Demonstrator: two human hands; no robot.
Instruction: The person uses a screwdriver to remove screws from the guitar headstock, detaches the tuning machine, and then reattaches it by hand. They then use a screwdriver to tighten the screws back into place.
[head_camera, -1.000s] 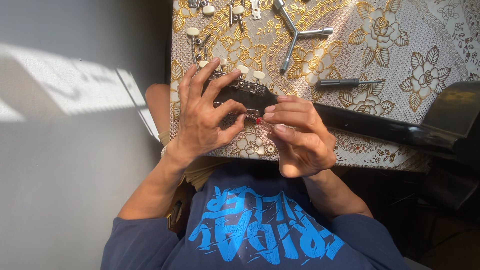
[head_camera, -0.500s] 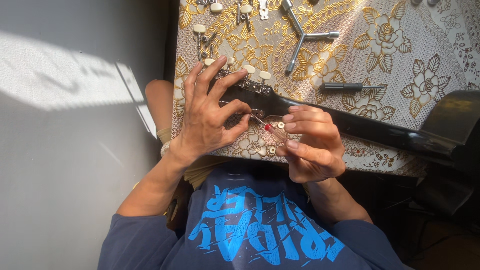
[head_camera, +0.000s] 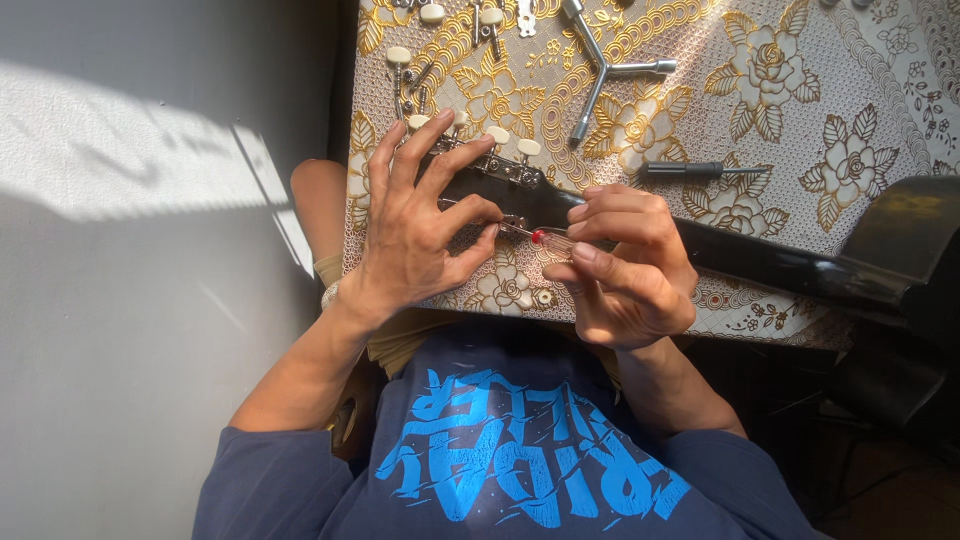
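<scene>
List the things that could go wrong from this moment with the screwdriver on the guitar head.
1. The small screwdriver in the right hand meets a tuner at a shallow angle; its tip might slip and scratch the black headstock.
2. The left hand has fingers right beside that tip, so a slip could jab them.
3. A loose small part lies near the table edge and could get knocked off.

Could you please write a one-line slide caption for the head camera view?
Left hand steadies a black guitar headstock on a floral tablecloth while the right hand works a small screwdriver.
</scene>
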